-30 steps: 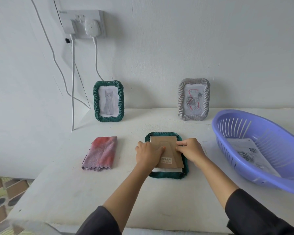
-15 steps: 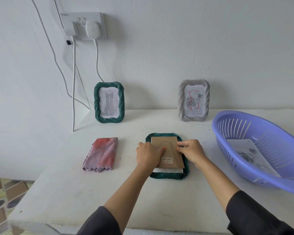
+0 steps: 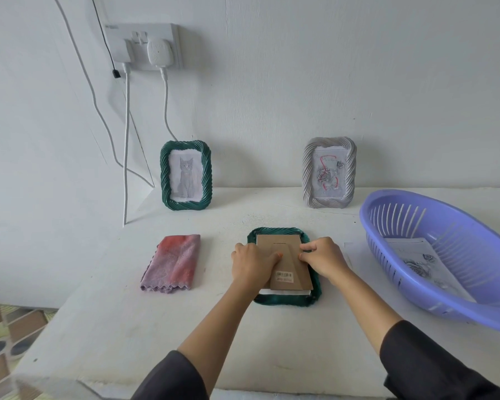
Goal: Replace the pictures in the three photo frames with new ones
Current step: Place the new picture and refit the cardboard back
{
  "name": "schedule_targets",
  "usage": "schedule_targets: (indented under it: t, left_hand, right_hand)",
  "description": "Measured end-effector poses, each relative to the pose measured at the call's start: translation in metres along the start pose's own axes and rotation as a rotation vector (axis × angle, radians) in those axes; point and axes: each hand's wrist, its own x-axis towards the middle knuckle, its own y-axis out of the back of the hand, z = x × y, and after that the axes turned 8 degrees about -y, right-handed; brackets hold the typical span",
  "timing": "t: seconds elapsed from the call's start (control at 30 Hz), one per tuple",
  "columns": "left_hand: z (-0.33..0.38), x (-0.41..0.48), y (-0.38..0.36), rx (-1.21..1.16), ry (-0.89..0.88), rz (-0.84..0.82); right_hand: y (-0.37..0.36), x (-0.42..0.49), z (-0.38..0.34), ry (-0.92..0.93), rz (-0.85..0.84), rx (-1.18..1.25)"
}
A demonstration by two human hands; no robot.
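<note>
A green frame (image 3: pixel 283 301) lies face down on the near tabletop (image 3: pixel 127 327). The left grip (image 3: pixel 253 264) presses flat on its brown back (image 3: pixel 277 243). The right grip (image 3: pixel 324 258) pinches the back's right edge.

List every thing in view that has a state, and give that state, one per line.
Green cat frame, upright, picture in.
Grey frame, upright, picture in.
Third frame, face down, back board on.
Cloth, folded, flat.
Basket, holding a printed sheet.
Left hand, pressing the back board.
Right hand, pinching the board's edge.
</note>
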Motion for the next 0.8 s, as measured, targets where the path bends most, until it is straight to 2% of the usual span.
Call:
schedule_targets:
  t: [0.4, 0.8]
  left_hand:
    - [0.003, -0.003, 0.000, 0.030, -0.017, -0.007]
    - [0.003, -0.003, 0.001, 0.033, 0.000, -0.019]
  right_hand:
    - [0.000, -0.002, -0.006, -0.019, 0.014, -0.112]
    - [-0.006, -0.005, -0.019, 0.052, 0.065, -0.451]
